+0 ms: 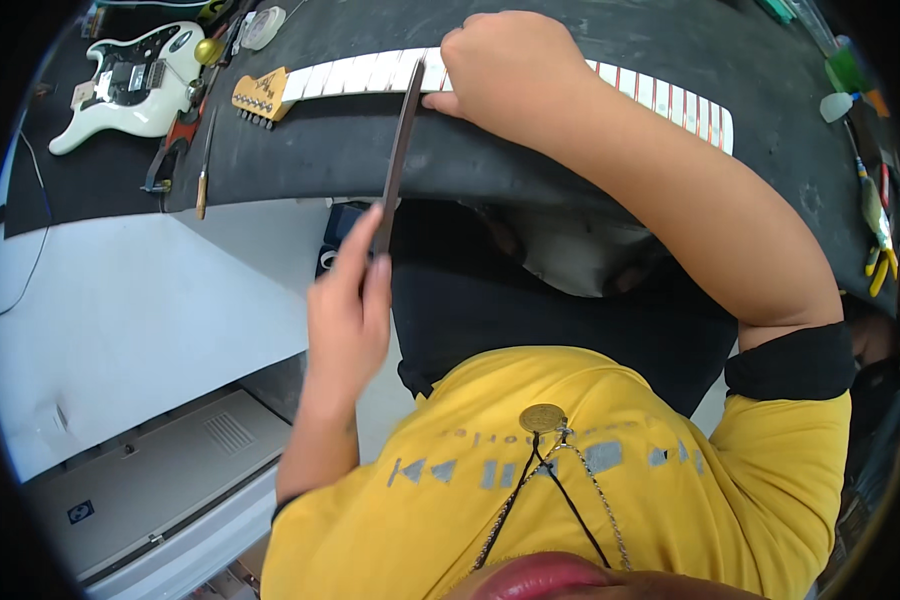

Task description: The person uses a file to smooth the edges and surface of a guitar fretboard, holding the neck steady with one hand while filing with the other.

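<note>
Right hand (515, 65) and its forearm cover the middle of the guitar neck (355, 75); the section beneath is not visible. That hand's fingertips are curled out of sight, and what they close on is undeterminable. Left hand (348, 310) is blurred and conceals the near end of the dark file (401, 145). Contact between file tip and neck: unconfirmed. Green item (776, 10) is cut off by the top edge; kind unidentified.
</note>
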Demonstrator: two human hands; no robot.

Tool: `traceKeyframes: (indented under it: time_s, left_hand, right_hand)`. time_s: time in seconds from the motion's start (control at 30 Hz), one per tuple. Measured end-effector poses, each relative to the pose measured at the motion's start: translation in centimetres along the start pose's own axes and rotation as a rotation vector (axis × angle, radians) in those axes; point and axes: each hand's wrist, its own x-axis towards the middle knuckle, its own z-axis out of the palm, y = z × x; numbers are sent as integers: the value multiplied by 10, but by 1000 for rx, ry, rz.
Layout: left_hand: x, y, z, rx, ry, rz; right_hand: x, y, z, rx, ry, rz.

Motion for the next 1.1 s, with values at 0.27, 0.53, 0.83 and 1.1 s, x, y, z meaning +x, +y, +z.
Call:
traceKeyframes:
  time_s: [0.27,0.53,0.83,1.1]
  left_hand:
    - [112,33,-3,-18,-62,-36]
    - [28,-3,-2,-64,-44,-7]
    - [128,31,1,14,-42,43]
    - [8,6,-6,45,-26,43]
  right_hand:
    - [8,-1,5,29,-12,-37]
    - [5,-2,2,-1,-103,37]
    - [2,-2,-10,49,-29,-36]
    - [0,-4,4,-99,-17,64]
